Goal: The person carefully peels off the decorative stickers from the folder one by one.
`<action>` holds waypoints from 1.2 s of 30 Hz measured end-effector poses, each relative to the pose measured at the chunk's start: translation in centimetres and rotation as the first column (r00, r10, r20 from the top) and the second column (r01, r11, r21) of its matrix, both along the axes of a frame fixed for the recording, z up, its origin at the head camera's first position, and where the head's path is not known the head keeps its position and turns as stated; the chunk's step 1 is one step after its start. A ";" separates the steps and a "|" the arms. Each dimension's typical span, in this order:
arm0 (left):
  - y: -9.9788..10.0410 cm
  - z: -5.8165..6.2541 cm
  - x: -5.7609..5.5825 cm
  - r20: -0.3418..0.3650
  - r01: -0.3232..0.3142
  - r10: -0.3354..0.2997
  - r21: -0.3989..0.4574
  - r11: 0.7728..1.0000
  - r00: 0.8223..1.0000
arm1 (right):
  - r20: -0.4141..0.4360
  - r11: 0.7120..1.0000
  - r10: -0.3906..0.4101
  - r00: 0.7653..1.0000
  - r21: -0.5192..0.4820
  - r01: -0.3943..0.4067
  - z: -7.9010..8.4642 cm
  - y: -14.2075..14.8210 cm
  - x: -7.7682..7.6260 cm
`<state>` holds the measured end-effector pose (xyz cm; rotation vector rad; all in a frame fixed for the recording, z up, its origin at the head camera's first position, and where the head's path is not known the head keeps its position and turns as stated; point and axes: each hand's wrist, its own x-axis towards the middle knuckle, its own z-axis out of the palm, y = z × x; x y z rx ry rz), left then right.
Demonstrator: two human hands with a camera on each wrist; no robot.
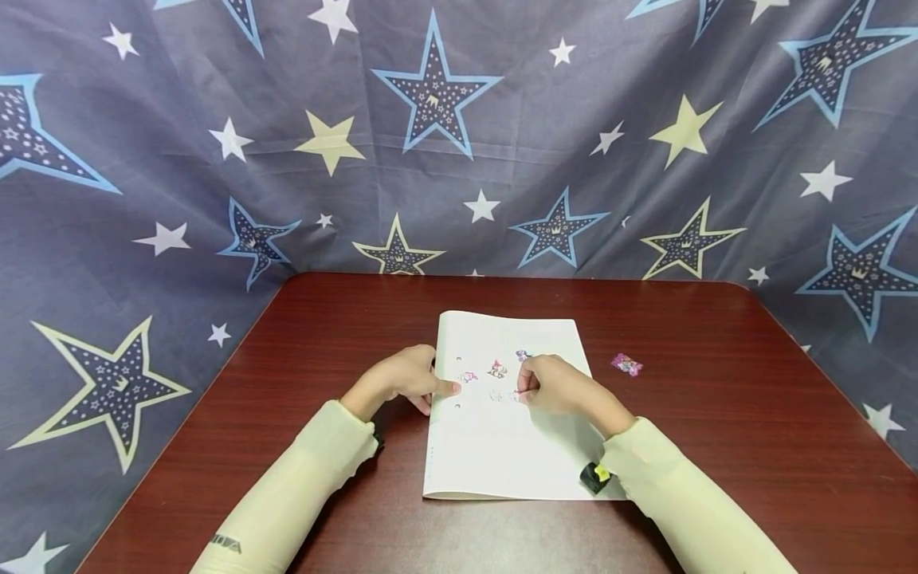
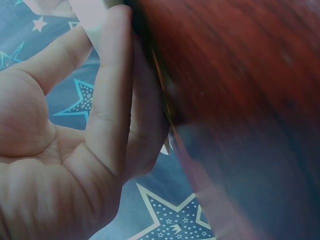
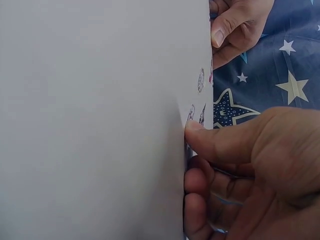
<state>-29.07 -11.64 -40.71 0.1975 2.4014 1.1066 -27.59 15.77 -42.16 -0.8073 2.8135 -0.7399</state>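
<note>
A white notebook (image 1: 502, 446) with two punched holes near its left edge lies on the table, several small cartoon stickers on its page. At that left edge, my left hand (image 1: 416, 379) holds the notebook with its thumb on the page, beside a pink sticker (image 1: 468, 377). My right hand (image 1: 555, 385) is low over the page, thumb and fingertips pinching a small sticker (image 1: 515, 396), mostly hidden by them. Around it are a pale sticker (image 1: 496, 395), a red-haired figure sticker (image 1: 497, 369) and a purple-blue sticker (image 1: 523, 355). The right wrist view shows the right thumb (image 3: 200, 137) against the page.
A pink and purple sticker piece (image 1: 627, 365) lies on the dark red wooden table (image 1: 717, 414), right of the notebook. Behind the table hangs a grey-blue cloth (image 1: 502, 175) with stars. A small black device (image 1: 594, 477) sits at the right wrist, over the page.
</note>
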 end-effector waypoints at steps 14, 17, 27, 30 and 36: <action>0.0 -0.1 0.0 0.005 -0.001 0.001 -0.001 1.000 1.000 | 0.011 0.999 0.003 1.000 -0.032 -0.003 0.1 0.0 0.1; 0.0 -0.1 0.0 0.009 0.002 -0.002 0.003 1.000 1.000 | 0.014 0.999 -0.032 0.999 -0.017 0.032 0.2 -0.1 0.2; 0.0 0.1 0.0 0.004 -0.003 0.003 0.000 1.000 1.000 | 0.000 0.999 0.043 0.999 -0.008 -0.043 0.3 0.4 -0.2; 0.0 0.1 0.0 0.008 0.000 0.000 -0.002 1.000 1.000 | 0.007 0.996 0.086 0.996 -0.002 -0.086 0.2 0.6 -0.3; 0.0 0.0 0.0 0.014 -0.005 0.005 0.001 1.000 1.000 | -0.007 0.988 0.152 0.988 0.028 -0.152 -0.1 0.6 -0.4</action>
